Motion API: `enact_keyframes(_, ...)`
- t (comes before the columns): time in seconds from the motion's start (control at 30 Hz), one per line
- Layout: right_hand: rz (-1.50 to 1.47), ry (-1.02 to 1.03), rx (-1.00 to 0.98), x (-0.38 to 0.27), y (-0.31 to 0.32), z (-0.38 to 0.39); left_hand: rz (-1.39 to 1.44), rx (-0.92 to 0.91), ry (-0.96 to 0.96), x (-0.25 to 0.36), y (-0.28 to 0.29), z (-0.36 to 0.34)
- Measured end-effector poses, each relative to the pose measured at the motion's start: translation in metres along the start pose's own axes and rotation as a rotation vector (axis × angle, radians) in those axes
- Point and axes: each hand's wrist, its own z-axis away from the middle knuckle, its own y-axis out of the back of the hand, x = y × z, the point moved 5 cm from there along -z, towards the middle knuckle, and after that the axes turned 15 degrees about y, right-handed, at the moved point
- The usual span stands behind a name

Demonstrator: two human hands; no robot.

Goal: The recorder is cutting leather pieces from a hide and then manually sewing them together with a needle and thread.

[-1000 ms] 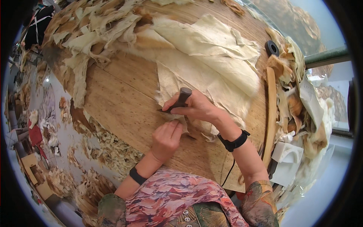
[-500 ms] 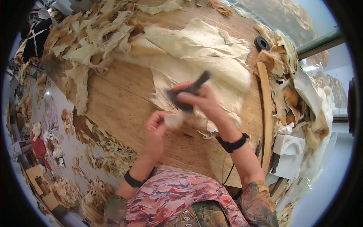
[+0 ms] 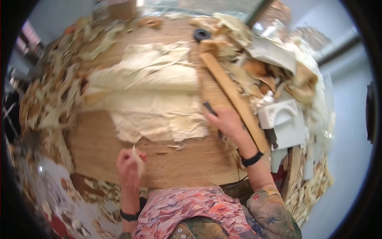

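A large pale hide [image 3: 155, 89], creased and ragged at its edges, lies flat on the wooden table. Just off its near left corner, my left hand [image 3: 128, 169] pinches a small cream scrap of hide [image 3: 138, 159]. My right hand [image 3: 227, 122] is beyond the hide's right edge, close to a wooden strip. Its fingers are wrapped round a dark grey hand tool [image 3: 209, 108]; one narrow end sticks out past the thumb. Blur and the fingers hide the rest, so its exact kind does not show.
The long wooden strip [image 3: 232, 99] lies to the right, with a black ring-shaped roll [image 3: 201, 35] beyond its far end. A white stand [image 3: 280, 119] is at the right edge. Fur scraps [image 3: 51, 95] are heaped along the left; more hides [image 3: 262, 67] pile up at the right.
The view has swung to the right. My right hand with the tool has moved right, away from the scrap and off the hide. My left hand still holds the scrap, now farther from the right.
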Motion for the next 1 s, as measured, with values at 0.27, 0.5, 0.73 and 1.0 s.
enact_keyframes(0.27, 0.299, -0.158, 0.163, 0.034, -0.026, 0.022, -0.662, 0.236, 0.037, -0.017, -0.012, 0.015)
enact_keyframes(0.5, 0.241, -0.067, 0.234, 0.019, -0.031, 0.043, -0.673, 0.375, -0.016, -0.016, 0.01, 0.014)
enact_keyframes(0.73, 0.206, -0.075, 0.424, 0.079, 0.078, 0.111, -0.802, 0.691, -0.208, 0.036, 0.062, 0.016)
enact_keyframes(1.0, 0.093, -0.16, -0.01, 0.039, -0.001, 0.122, -1.697, 1.007, -0.621, 0.056, 0.041, 0.008)
